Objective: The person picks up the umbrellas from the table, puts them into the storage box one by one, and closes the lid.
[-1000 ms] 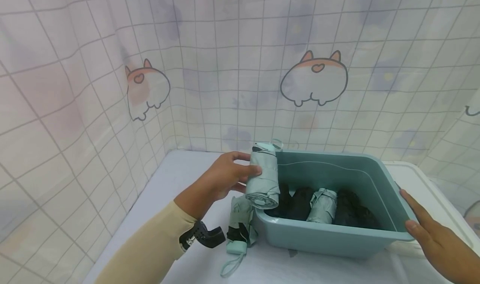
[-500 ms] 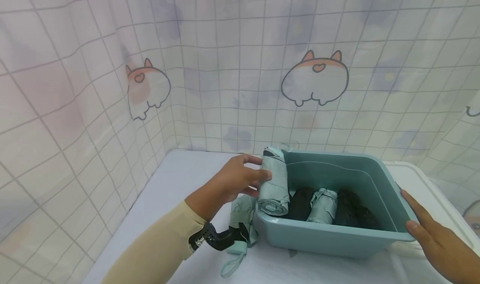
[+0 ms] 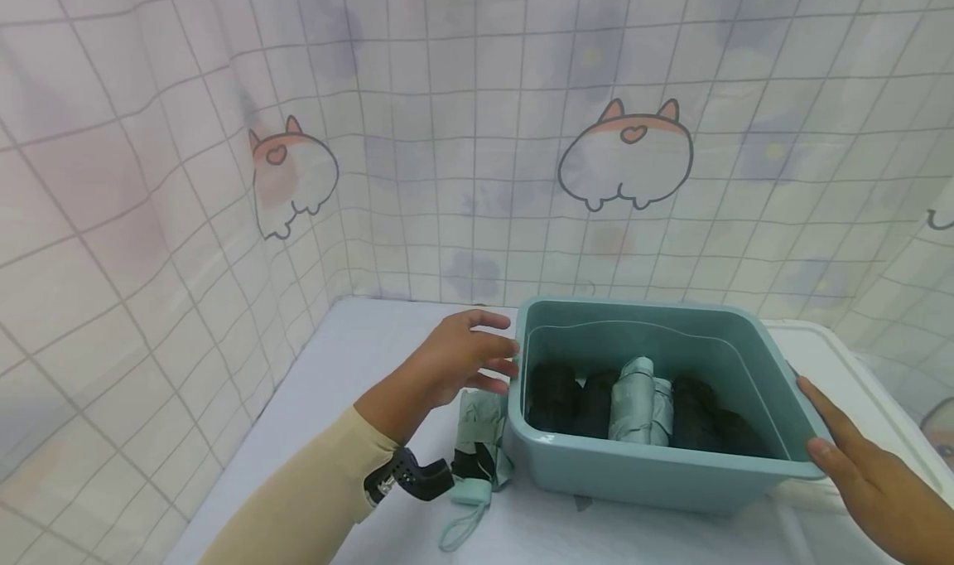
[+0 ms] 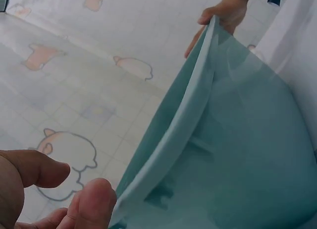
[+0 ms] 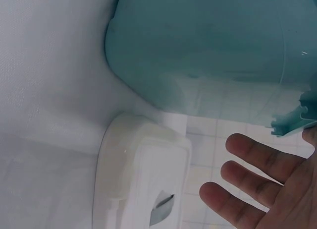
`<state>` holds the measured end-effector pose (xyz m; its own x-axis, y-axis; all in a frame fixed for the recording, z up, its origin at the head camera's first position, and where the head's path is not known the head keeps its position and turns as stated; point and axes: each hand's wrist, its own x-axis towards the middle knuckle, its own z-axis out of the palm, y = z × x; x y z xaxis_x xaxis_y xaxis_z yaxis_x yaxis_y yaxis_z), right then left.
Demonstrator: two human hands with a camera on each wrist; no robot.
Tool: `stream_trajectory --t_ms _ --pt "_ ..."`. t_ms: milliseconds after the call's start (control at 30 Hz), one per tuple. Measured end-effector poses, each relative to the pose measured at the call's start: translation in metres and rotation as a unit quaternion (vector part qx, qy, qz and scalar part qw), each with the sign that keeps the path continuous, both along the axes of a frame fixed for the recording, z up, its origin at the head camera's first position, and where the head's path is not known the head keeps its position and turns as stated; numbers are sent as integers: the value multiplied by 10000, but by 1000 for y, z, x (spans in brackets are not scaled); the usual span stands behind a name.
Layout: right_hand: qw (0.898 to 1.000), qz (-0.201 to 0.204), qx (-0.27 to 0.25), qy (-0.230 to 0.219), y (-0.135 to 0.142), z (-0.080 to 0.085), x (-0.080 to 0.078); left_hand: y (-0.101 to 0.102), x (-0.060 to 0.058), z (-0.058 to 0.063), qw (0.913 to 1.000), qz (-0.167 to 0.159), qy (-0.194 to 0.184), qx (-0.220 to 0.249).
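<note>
My left hand [image 3: 458, 358] is at the left rim of a teal plastic bin [image 3: 656, 475], fingers apart and slightly bent, nothing between them. In the left wrist view its thumb and fingertips [image 4: 96, 201] show close to the bin's rim. My right hand [image 3: 868, 474] rests against the right rim; the right wrist view shows its fingers [image 5: 247, 187] extended under the rim. Inside the bin lie two pale mint folded umbrellas [image 3: 632, 403], side by side, among several black rolled bundles [image 3: 553, 395]. Another mint folded umbrella [image 3: 477, 432] with a wrist loop lies on the table, left of the bin.
A white lidded box [image 5: 148, 174] stands to the right of the bin on the white-covered table [image 3: 387, 333]. Behind and to the left hangs a grid-patterned curtain [image 3: 447, 134] with corgi drawings.
My left hand carried a mint folded umbrella right over the rim and let it go; it lies in the bin. The hand drew back slightly left. My right hand stayed at the rim.
</note>
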<state>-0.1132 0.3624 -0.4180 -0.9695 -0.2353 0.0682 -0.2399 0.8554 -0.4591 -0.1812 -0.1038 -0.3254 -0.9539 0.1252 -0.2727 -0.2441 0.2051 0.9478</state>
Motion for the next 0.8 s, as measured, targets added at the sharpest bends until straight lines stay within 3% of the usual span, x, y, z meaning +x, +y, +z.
stream_trajectory --t_ms 400,800 --pt "10000 -34 8 -19 -1 1 0 -40 -1 -25 9991 288 -234 -191" --pt "10000 -15 26 -41 -1 2 2 -59 1 -43 9988 307 -339 -162"
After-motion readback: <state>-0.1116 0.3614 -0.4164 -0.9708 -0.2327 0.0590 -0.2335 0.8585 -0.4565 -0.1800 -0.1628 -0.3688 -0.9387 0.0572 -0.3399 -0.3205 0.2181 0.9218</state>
